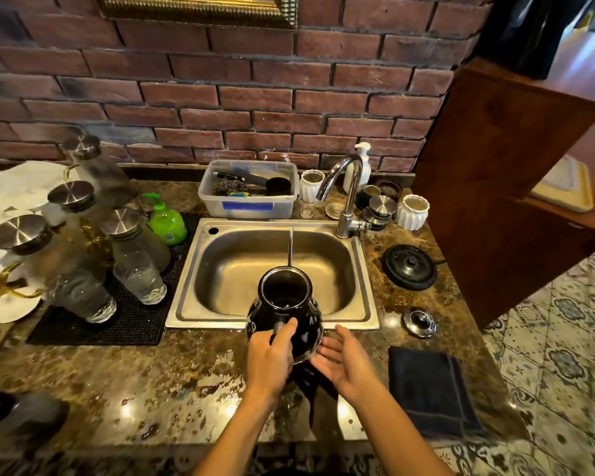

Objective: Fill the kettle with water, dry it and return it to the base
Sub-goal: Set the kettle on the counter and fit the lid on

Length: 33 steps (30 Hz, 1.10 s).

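Black kettle (284,304), lid off, hangs over the near rim of the steel sink (255,223). Your left hand (270,355) is wrapped round the handle on the near side. Your right hand (340,364) is flat-fingered and spread at the kettle's lower right flank, gripping nothing; whether it touches or sits just beside, you can't tell.

Progress, as judged:
- Filling looks to be the step in hand. The tap (344,187) is running and a thin stream (291,245) drops to the far lip of the kettle mouth. Whether it lands inside is unclear.
- Drying not begun: the dark cloth (430,389) lies folded on the counter to your right, untouched.
- Return not done: the round black base (411,267) sits bare, right of the sink. The kettle lid (419,322) rests apart, nearer you.

Containers:
- Kettle interior is dark with a faint glint low down, possibly water; the level is unreadable.
- Sink basin holds nothing but wet sheen.
- Clear plastic tub (248,204) behind the sink holds scourers, a brush and dark utensils.
- Steel-lidded glass carafes (141,249) and tumblers (140,278) on the left look empty.
- Green soap bottle (167,223) appears largely full.
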Available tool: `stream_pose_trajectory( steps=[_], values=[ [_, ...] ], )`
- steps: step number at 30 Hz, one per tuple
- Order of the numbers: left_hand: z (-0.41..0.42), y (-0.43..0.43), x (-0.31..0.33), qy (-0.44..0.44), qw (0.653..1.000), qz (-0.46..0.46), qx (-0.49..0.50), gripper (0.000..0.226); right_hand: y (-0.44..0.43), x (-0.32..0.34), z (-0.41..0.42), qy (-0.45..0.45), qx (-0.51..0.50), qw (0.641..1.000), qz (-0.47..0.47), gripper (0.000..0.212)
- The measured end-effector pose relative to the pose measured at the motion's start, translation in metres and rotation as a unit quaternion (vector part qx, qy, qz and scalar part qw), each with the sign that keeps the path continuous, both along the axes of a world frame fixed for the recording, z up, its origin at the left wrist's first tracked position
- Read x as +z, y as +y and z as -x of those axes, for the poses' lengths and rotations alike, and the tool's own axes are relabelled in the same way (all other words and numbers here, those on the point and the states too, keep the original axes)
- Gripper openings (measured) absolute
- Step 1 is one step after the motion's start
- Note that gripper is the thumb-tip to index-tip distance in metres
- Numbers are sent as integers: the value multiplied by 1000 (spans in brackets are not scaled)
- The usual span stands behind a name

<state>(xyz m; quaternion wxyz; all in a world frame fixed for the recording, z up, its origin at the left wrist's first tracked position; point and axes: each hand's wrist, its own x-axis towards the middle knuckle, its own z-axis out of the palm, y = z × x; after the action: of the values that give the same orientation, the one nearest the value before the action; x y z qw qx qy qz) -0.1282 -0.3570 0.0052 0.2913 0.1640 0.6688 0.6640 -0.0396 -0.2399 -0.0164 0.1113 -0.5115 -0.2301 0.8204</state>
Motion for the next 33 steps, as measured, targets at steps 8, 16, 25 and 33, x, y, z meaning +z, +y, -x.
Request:
stream_pose_trajectory(
  steps=[8, 16, 25, 33],
  values=[
    [-20, -27, -16, 18, 999, 37, -8, 53, -24, -21, -18, -15, -4, 1000, 19, 43],
    [-35, -49, -36, 25, 997, 77, -17, 54, -43, -43, -34, -43, -14, 999, 30, 43],
    [-43, -55, -57, 54, 995, 86, -6, 49, -50, -45, -36, -55, -28, 998, 33, 42],
    [-36, -53, -66, 51, 994, 97, 4, 55, -52, -54, -25, -65, -38, 997, 27, 39]
  ],
)
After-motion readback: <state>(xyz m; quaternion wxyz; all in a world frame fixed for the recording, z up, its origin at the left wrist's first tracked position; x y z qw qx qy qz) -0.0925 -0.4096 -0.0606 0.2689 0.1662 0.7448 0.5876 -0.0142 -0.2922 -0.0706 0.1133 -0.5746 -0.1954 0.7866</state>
